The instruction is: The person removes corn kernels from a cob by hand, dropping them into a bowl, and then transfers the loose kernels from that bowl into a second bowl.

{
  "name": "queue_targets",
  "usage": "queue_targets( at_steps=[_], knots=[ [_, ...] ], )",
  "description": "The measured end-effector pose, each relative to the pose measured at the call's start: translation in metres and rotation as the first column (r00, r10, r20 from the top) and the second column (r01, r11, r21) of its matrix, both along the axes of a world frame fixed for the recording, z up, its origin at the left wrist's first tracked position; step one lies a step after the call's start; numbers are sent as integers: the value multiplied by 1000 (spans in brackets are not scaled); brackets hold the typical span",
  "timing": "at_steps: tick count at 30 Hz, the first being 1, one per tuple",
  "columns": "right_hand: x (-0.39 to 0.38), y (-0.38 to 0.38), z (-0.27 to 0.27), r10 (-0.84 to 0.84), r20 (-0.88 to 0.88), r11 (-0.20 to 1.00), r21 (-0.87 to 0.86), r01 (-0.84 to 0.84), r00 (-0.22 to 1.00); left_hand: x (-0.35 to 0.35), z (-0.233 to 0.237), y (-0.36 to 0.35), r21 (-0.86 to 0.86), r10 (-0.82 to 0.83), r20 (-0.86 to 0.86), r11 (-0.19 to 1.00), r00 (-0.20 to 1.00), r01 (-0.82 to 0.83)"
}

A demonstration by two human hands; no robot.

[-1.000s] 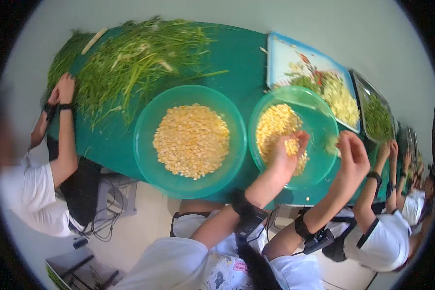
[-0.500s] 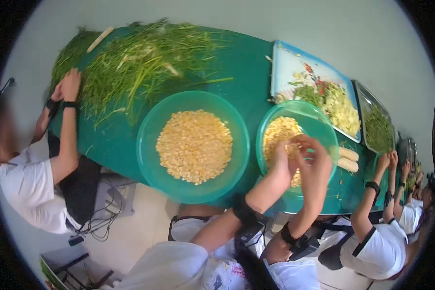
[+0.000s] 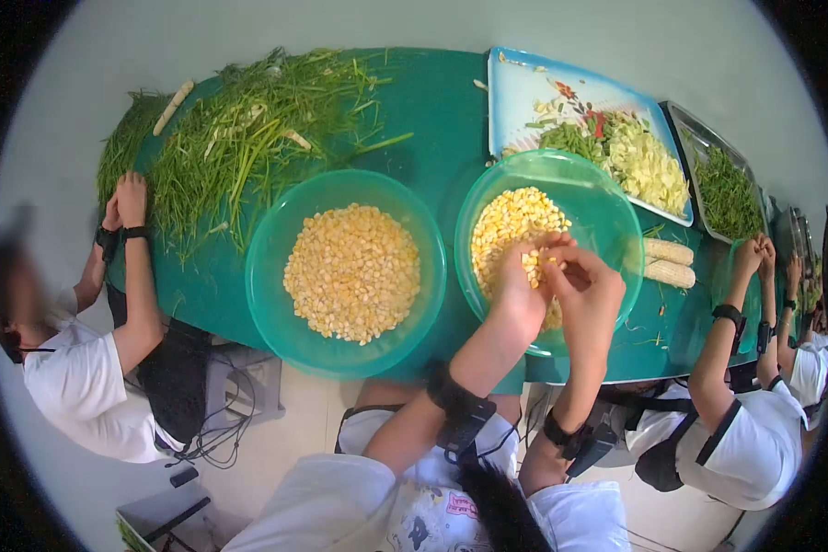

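Both of my hands are close together over the right green bowl (image 3: 616, 221), which has yellow corn kernels (image 3: 515, 213) in it. My left hand (image 3: 522, 281) is cupped with several kernels lying in its curled fingers. The fingers of my right hand (image 3: 587, 281) are pinched at those kernels, touching my left hand; what exactly they grip is too small to tell. To the left stands a larger-looking green bowl (image 3: 259, 267) with a wide heap of kernels (image 3: 354, 273). Two pale cobs (image 3: 669, 271) lie just right of the right bowl.
Long green stalks (image 3: 248, 147) cover the table's left part, with a pale cob (image 3: 173, 108) on them. A white-blue tray (image 3: 515, 92) holds chopped vegetables; a metal tray (image 3: 685, 120) holds greens. People sit at left (image 3: 83, 377) and right (image 3: 708, 442).
The view has shifted slightly. My fingers have moved at the kernels, and those in my left hand show more clearly. The left person's hands sit a little lower in view.
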State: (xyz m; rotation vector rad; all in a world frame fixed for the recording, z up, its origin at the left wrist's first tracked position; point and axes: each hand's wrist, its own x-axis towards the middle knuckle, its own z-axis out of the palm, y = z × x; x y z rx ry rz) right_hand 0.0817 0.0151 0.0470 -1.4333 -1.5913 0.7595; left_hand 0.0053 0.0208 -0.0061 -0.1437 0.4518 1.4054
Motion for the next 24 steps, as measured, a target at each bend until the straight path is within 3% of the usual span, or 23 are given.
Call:
queue_targets(
  at_steps=[7,9,12,15,17,19,20,24],
  knots=[
    [33,6,7,25,10,991,-133,-23,1000,6,-6,4,-73,1,15,997,1000,0],
    [47,9,19,-68,59,995,-68,72,996,9,-12,7,-92,67,185,995,981,-50],
    [53,15,37,-155,-79,983,87,162,985,10,-8,5,-41,55,209,998,976,-47],
    [4,10,67,-143,-75,963,218,156,987,12,-6,5,-67,65,191,996,979,-53],
    [-45,-4,79,205,-3,970,136,-203,979,15,-12,3,-74,75,198,995,977,-61],
    [-77,-22,70,354,348,911,82,-404,868,17,-33,-4,215,71,114,972,991,-94],
    [-75,-19,70,353,348,909,90,-406,868,15,-38,-3,357,79,74,929,994,-100],
    [-35,-2,56,226,353,951,121,-284,908,19,-41,1,309,-54,242,951,969,-24]
  ],
)
